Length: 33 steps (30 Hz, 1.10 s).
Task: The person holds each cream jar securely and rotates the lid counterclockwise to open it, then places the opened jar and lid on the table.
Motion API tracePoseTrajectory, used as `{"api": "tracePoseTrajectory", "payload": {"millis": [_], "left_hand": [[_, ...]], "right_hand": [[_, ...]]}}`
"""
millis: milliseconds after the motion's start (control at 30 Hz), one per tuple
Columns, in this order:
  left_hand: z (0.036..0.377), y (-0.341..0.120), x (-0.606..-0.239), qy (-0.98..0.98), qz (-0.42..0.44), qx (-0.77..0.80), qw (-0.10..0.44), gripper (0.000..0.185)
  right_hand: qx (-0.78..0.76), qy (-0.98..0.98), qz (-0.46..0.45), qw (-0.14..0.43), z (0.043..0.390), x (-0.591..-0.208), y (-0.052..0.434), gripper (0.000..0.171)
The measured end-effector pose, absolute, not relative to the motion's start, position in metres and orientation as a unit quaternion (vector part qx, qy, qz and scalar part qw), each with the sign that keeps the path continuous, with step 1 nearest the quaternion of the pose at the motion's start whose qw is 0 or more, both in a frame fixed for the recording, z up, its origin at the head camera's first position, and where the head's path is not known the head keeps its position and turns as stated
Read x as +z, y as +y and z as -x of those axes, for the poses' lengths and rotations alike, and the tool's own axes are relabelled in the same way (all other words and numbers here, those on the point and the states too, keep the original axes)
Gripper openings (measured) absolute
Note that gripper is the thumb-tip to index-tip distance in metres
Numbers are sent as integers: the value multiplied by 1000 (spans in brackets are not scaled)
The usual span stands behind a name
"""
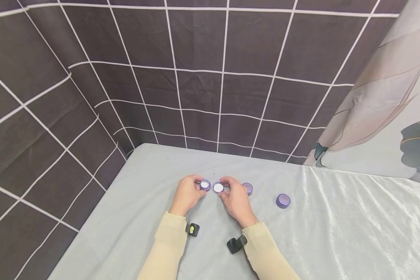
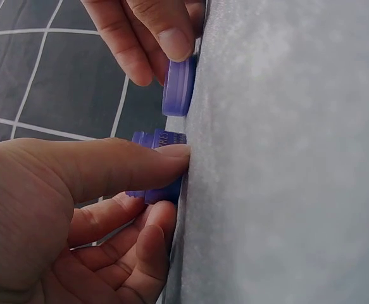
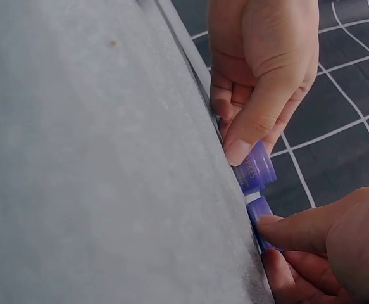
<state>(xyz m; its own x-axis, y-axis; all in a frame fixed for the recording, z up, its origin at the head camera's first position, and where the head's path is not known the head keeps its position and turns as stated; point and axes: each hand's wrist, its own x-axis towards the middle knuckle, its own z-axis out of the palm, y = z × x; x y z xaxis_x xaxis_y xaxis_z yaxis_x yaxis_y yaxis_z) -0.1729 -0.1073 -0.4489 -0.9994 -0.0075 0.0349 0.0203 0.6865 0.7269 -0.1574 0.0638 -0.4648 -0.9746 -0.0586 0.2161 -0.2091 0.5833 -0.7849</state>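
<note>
Two small purple jars with silvery tops sit side by side on the pale grey tablecloth [image 1: 336, 217]. My left hand [image 1: 199, 186] pinches the left jar [image 1: 205, 184] between thumb and fingers. My right hand [image 1: 224, 186] pinches the right jar [image 1: 218, 188] the same way. The two jars almost touch. In the left wrist view my left hand [image 2: 171, 187] grips its jar [image 2: 157, 138], with the other jar [image 2: 178, 85] under the right hand's fingers. In the right wrist view my right hand [image 3: 268, 240] holds its jar [image 3: 259, 212] beside the left one [image 3: 255, 166].
Two more purple jars stand to the right, one [image 1: 247, 188] just behind my right hand and one [image 1: 282, 200] farther out. A dark checked curtain [image 1: 196, 77] hangs behind and left of the table. A pale patterned cloth [image 1: 388, 116] hangs at right.
</note>
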Motion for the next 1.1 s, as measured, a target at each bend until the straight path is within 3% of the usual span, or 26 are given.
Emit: {"api": "tracePoseTrajectory", "payload": {"millis": [733,1100], "left_hand": [[172,-109,-449,-921,28,-387,37,54],[167,-109,-438,-929,18,-368,41,79]], "right_hand": [[431,-893,-83,97,152,-459,64,44],[414,-893,-111,135,148,-449,62,43]]}}
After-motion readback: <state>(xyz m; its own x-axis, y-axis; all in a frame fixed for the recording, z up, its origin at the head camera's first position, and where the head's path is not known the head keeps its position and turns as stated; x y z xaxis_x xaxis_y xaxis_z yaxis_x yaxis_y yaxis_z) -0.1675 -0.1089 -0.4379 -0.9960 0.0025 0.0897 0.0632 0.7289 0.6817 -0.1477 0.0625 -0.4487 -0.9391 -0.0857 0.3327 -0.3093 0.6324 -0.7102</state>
